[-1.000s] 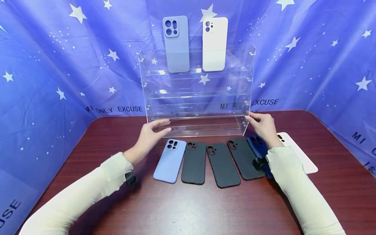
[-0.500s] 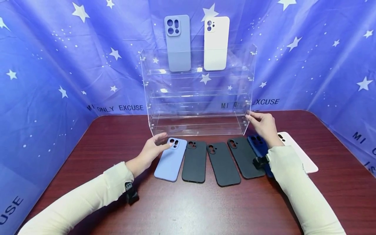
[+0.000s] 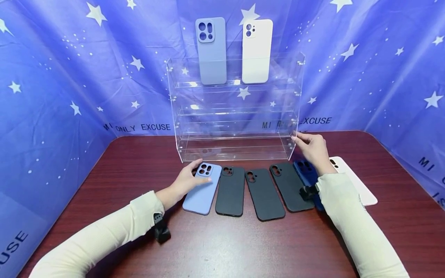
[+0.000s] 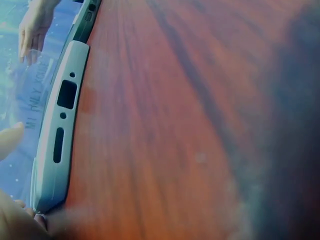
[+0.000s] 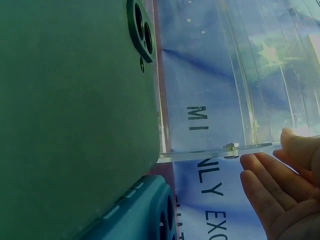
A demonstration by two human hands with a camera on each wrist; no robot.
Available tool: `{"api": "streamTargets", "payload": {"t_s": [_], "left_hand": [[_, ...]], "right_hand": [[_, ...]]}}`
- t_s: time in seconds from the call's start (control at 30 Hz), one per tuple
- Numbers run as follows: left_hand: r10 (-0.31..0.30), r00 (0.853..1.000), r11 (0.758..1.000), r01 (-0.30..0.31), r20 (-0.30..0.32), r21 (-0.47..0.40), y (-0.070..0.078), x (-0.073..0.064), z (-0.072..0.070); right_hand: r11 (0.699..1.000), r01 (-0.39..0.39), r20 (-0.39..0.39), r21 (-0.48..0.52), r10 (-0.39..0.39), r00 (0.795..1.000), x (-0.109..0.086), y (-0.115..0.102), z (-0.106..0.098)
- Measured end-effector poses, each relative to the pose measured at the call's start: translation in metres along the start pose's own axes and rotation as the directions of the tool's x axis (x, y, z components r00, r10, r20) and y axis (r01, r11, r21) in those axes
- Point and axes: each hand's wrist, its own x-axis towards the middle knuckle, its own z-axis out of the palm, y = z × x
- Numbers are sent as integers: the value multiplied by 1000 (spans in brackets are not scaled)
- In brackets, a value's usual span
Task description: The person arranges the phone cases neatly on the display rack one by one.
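Note:
My left hand [image 3: 185,180] is at a light blue phone case [image 3: 200,199] lying on the table, thumb stretched over its face and fingers along its left edge. In the left wrist view the thumb [image 4: 10,140] looks apart from the case [image 4: 56,135], while fingertips lie beside its lower corner. Farther right, my right hand [image 3: 313,150] pinches the right side panel of a clear acrylic display stand [image 3: 236,153]. Thumb and fingers lie on either side of that panel [image 5: 200,156] in the right wrist view. A grey-blue case [image 3: 213,61] and a white case [image 3: 256,58] stand upright on its top tier.
Black phone cases [image 3: 230,197] [image 3: 265,200] [image 3: 290,189] lie in a row right of the light blue one. Under the right forearm lies a dark blue case [image 3: 304,170], with a white case [image 3: 354,181] beyond. A starry blue curtain [image 3: 69,58] surrounds the table.
My left hand has come from the stand's lower left corner down and right onto the light blue case. The right hand keeps its grip on the stand's side.

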Motion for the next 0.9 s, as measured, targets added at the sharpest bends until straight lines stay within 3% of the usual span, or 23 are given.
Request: {"api": "streamTargets", "payload": {"t_s": [0.23, 0.57, 0.7, 0.9], "left_hand": [[55, 998, 974, -61, 35, 219, -1, -1, 1], [110, 994, 953, -111, 18, 283, -2, -4, 3], [89, 996, 954, -85, 2, 288, 1, -7, 4], [62, 998, 936, -55, -10, 347, 6, -9, 6]], "right_hand": [[1000, 3, -13, -8, -3, 1000, -1, 0, 0], [1000, -6, -6, -8, 6, 1000, -1, 0, 2], [1000, 1, -8, -13, -1, 1000, 0, 0, 2], [1000, 9, -7, -3, -9, 1000, -1, 0, 1]]}}
